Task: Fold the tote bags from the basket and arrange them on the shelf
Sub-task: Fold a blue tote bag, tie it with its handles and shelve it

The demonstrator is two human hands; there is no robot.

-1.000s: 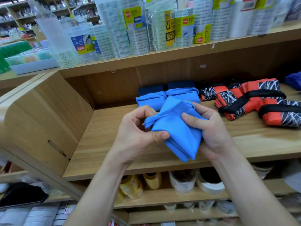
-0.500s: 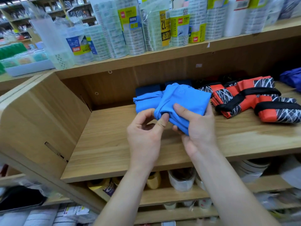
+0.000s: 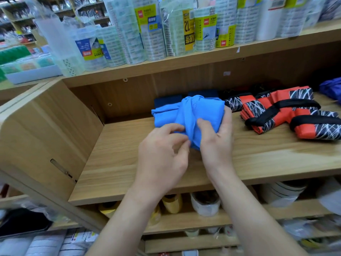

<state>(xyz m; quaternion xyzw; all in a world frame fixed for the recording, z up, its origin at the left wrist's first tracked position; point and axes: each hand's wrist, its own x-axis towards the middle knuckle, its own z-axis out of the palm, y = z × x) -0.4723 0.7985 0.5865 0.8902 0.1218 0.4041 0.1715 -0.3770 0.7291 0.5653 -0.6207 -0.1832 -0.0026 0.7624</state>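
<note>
A folded bright blue tote bag point(image 3: 199, 111) is over the wooden shelf board point(image 3: 129, 154), in front of another folded blue bag point(image 3: 164, 117). My right hand point(image 3: 215, 143) grips its right side, thumb on top and fingers round the far edge. My left hand point(image 3: 162, 156) pinches the bag's lower left corner between thumb and fingers. Two dark navy folded bags point(image 3: 168, 101) lie behind at the back of the shelf.
Red, black and white patterned folded bags point(image 3: 287, 113) lie to the right on the same board, a purple-blue bag point(image 3: 332, 87) at the far right. Tape roll packs point(image 3: 166, 30) fill the shelf above. A side panel point(image 3: 46, 137) closes the left. Tape rolls sit below.
Both hands have carried the blue bag forward and deeper over the shelf, toward the other blue bags. My left hand has shifted from the bag's side to its lower corner.
</note>
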